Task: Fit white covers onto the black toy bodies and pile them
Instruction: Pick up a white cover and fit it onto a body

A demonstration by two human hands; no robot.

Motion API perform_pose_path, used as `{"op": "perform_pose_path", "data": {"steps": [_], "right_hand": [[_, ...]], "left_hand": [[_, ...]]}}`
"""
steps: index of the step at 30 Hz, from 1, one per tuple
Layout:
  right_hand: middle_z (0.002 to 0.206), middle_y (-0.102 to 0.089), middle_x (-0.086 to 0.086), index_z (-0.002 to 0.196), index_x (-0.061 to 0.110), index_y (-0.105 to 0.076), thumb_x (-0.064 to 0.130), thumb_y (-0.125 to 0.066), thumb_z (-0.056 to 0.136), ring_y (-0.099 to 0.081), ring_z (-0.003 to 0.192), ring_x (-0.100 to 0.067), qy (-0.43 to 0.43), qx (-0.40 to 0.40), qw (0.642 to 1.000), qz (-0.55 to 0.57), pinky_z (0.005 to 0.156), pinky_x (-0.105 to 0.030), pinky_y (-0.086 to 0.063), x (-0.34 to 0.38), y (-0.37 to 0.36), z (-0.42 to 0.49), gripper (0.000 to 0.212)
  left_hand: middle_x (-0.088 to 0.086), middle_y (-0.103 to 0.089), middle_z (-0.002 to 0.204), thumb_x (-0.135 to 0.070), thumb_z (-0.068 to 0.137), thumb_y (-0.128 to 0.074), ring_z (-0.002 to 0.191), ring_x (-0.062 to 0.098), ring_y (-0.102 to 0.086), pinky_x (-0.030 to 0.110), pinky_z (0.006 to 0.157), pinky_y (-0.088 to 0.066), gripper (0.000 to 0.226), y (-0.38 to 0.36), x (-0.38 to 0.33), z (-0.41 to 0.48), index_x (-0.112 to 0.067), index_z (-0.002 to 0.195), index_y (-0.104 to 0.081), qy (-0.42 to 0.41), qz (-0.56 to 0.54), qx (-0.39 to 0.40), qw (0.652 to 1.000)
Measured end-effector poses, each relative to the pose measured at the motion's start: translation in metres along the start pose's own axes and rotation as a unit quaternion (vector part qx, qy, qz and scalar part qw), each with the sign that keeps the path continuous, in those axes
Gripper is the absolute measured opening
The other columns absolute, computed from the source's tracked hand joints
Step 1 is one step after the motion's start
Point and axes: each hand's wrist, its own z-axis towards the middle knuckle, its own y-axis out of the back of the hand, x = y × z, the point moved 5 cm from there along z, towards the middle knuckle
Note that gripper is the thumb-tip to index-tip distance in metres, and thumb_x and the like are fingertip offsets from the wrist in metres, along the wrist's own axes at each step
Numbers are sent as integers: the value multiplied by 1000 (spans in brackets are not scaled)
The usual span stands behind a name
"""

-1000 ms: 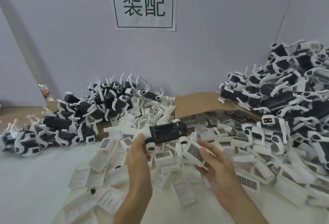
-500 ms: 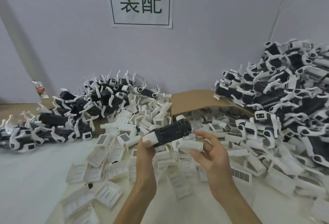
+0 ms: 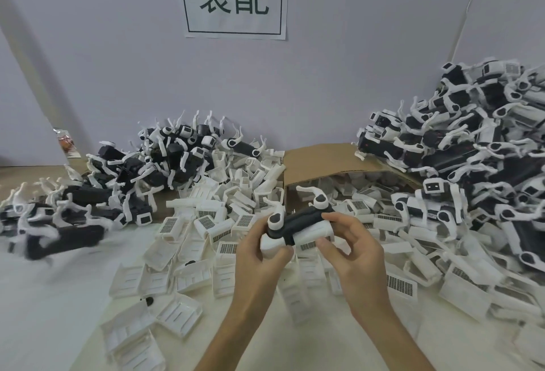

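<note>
While the body [image 3: 299, 221] is gripped at its left end by the left hand [image 3: 258, 258], fingers curled, a cover [image 3: 320, 229] is pinched against its lower side by the right hand [image 3: 355, 252], thumb below, index finger on top. Both are held above loose covers [image 3: 206, 223] on the table [image 3: 44, 297], in front of a box [image 3: 318, 161], between a left pile [image 3: 132, 176] and a right pile [image 3: 472, 158].

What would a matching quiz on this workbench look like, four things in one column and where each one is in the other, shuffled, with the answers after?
1 black toy body
2 cardboard box
3 paper sign
4 tallest toy pile

A on the wall
B far right
C gripped by left hand and right hand
D middle, beyond the hands

Pairs: 1-C, 2-D, 3-A, 4-B
</note>
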Motion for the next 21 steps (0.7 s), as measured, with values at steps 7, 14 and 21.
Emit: {"op": "perform_pose_path", "data": {"steps": [7,14,21], "right_hand": [[108,-70,16,105,30,-69,1,-75,85,-61,111,-4,35,-63,996,-54,88,-17,-53,4,3,-5,36],[116,-53,11,112,21,-59,-12,-74,77,-56,119,-14,120,-158,969,-144,93,-23,-49,16,17,-6,50],[124,-46,7,113,16,-58,-11,-78,72,-53,122,-17,156,-168,956,-185,94,-27,-51,17,21,-4,53]], "left_hand": [[-11,-72,98,-20,75,-75,92,3,-65,17,73,-53,31,-3,2,-2,-36,102,-71,6,-3,-5,1000],[20,-71,119,-32,77,-75,109,27,-70,28,78,-60,47,-8,30,-7,-1,113,-74,315,-304,11,899],[25,-70,118,-22,79,-74,95,27,-75,25,65,-62,46,-12,35,-9,4,116,-66,374,-417,-3,828]]}}
